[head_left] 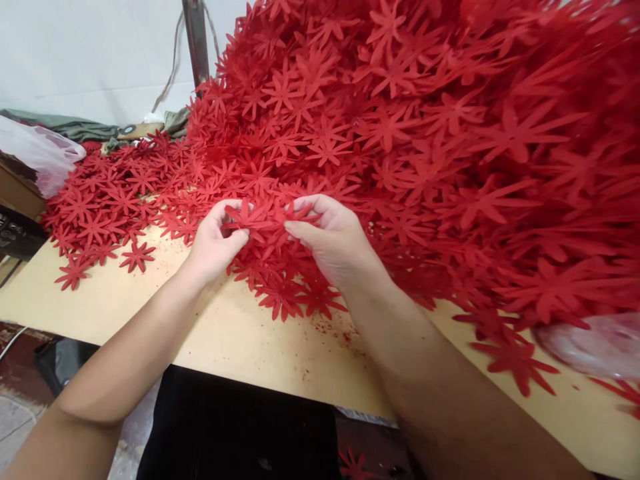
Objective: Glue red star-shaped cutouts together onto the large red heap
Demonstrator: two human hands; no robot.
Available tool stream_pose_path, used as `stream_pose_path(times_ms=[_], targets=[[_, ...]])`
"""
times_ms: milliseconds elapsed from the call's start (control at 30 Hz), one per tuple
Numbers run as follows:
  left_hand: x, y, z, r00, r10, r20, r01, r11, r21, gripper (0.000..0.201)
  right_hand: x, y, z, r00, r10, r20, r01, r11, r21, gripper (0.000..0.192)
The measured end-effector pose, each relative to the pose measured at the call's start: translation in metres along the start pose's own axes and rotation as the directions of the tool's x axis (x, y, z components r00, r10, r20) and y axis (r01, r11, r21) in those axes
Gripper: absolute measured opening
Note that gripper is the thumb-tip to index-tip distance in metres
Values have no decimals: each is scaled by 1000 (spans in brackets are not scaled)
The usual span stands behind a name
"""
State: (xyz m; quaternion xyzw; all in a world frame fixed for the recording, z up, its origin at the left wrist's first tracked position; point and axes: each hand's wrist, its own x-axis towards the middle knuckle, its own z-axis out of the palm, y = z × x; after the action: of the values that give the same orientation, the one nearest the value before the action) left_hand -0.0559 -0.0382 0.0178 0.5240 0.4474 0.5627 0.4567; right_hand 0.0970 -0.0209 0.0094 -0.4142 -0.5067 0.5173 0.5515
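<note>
Between my two hands are red flower-shaped cutouts [267, 219] with long narrow petals, held just above the near edge of a big heap. My left hand [215, 237] pinches their left side between thumb and fingers. On the right side, my right hand [330, 233] grips them with the thumb in front and the fingers behind. How many cutouts are in my hands cannot be made out. Right below them, more red cutouts [283, 293] lie in a loose cluster on the pale wooden table [240, 340].
A tall mound of red cutouts [400, 127] fills the back and right. A lower pile [110, 193] spreads left, beside a white plastic bag [37, 150] and a dark box [17, 233]. Clear plastic [595, 343] lies at right. A metal post [195, 47] stands behind.
</note>
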Motion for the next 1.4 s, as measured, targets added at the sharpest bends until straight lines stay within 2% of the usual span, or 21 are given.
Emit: stream_pose_path(times_ms=[67, 167, 300, 400, 533, 633, 700, 800, 900, 967, 1033, 1100, 1267, 1333, 1400], targets=[[-2, -1, 0, 1000, 7, 21, -7, 1000, -3, 25, -1, -2, 2, 1000, 18, 23, -18, 1000, -26, 13], [-4, -5, 1, 997, -32, 69, 35, 998, -50, 21, -3, -3, 3, 998, 27, 49, -22, 996, -87, 19], [-4, -9, 3, 995, -84, 59, 91, 987, -130, 31, -5, -3, 5, 1000, 28, -8, -28, 994, -104, 35], [-3, -11, 5, 994, -98, 56, 104, 986, -131, 35, -5, -1, 5, 998, 65, -20, -66, 995, -76, 41], [-5, -11, 7, 986, -127, 109, 139, 985, -106, 37, -2, 3, 2, 999, 31, 27, -30, 999, -45, 37], [-6, -11, 10, 986, -96, 139, 109, 990, -94, 39, 0, 4, -1, 996, -3, 85, 5, 1000, -24, 27], [-5, -11, 11, 989, -82, 126, 95, 991, -95, 43, 0, 3, -1, 989, -13, 150, 16, 1000, -22, 22], [-3, -12, 10, 996, -84, 30, 87, 987, -132, 41, -1, 0, -1, 978, -33, 205, 47, 997, -63, 15], [0, -11, 6, 995, -89, -54, 80, 984, -162, 38, 2, -2, -8, 993, -85, 86, 93, 991, -99, 9], [3, -9, 2, 991, -109, -72, 98, 986, -137, 36, 7, -1, -16, 991, -131, -38, 126, 986, -113, 6], [4, -7, 0, 989, -126, -83, 118, 989, -92, 35, 11, 1, -24, 981, -162, -109, 148, 981, -125, 6], [4, -6, -2, 988, -132, -81, 128, 990, -52, 33, 15, 6, -29, 980, -162, -115, 148, 981, -124, 14], [1, -2, -2, 982, -185, -32, 184, 982, -36, 29, 18, 18, -32, 991, -135, -23, 130, 982, -139, 35], [1, -2, -3, 983, -183, -7, 183, 982, -39, 28, 18, 20, -33, 981, -189, -38, 176, 959, -223, 39], [2, -3, -5, 990, -142, 2, 142, 990, -9, 26, 16, 18, -33, 954, -292, -64, 250, 896, -368, 39]])
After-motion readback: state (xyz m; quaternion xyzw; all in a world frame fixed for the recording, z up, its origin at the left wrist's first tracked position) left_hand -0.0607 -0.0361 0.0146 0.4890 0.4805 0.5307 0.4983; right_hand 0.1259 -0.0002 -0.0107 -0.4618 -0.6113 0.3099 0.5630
